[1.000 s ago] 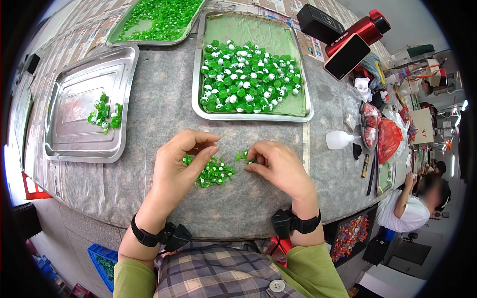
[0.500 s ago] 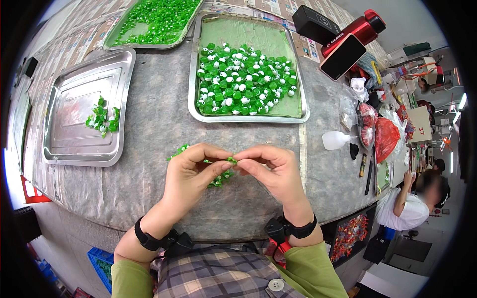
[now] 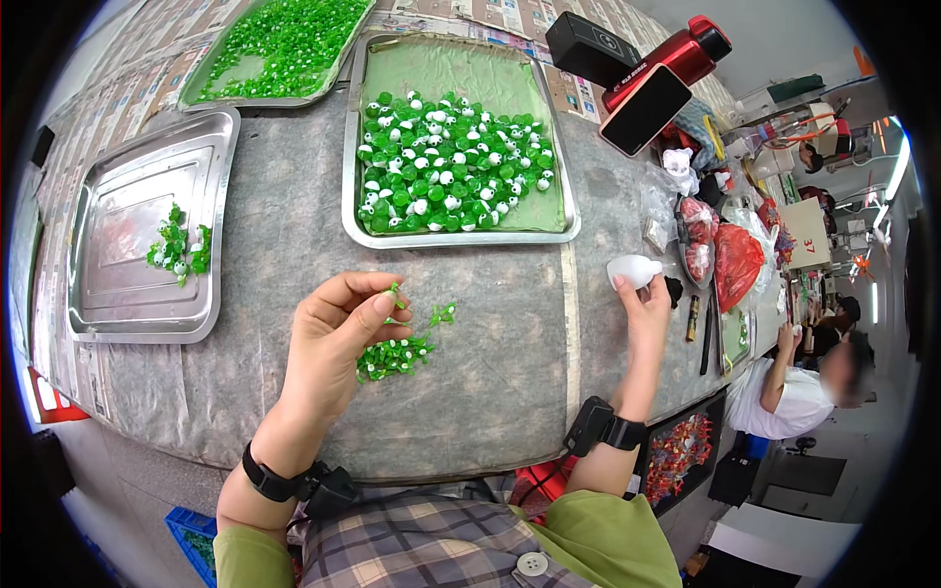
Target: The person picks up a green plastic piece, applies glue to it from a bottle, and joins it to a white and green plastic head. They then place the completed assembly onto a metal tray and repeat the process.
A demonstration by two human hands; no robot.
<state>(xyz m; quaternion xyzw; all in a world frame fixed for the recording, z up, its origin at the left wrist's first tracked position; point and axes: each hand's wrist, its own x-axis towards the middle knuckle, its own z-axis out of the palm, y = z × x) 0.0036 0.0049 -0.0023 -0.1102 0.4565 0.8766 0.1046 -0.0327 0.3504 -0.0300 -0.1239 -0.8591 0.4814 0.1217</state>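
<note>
My left hand (image 3: 338, 328) pinches a small green plastic piece (image 3: 395, 289) between thumb and forefinger, above the grey-covered table. Just below and beside that hand lies a pile of small green and white pieces (image 3: 397, 358), partly hidden by the fingers. One loose green sprig-like piece (image 3: 443, 314) lies a little apart from the pile. Out to the right, my right hand (image 3: 644, 304) has its thumb and fingers closed around the near side of a small white squeeze bottle (image 3: 632, 268), which lies on its side with its nozzle toward the right.
A metal tray (image 3: 353, 211) of green and white beads stands ahead. Another tray (image 3: 188, 98) of small green pieces is far left. At left, a metal tray (image 3: 88, 294) holds a green cluster (image 3: 176, 245). A phone (image 3: 645, 110), red bottle (image 3: 676, 59) and bags stand right; a person (image 3: 784, 392) sits beyond.
My right hand has left the piece both hands held and reached right to the white bottle. My left hand keeps the green piece, slightly to the left. The whole view has shifted a little.
</note>
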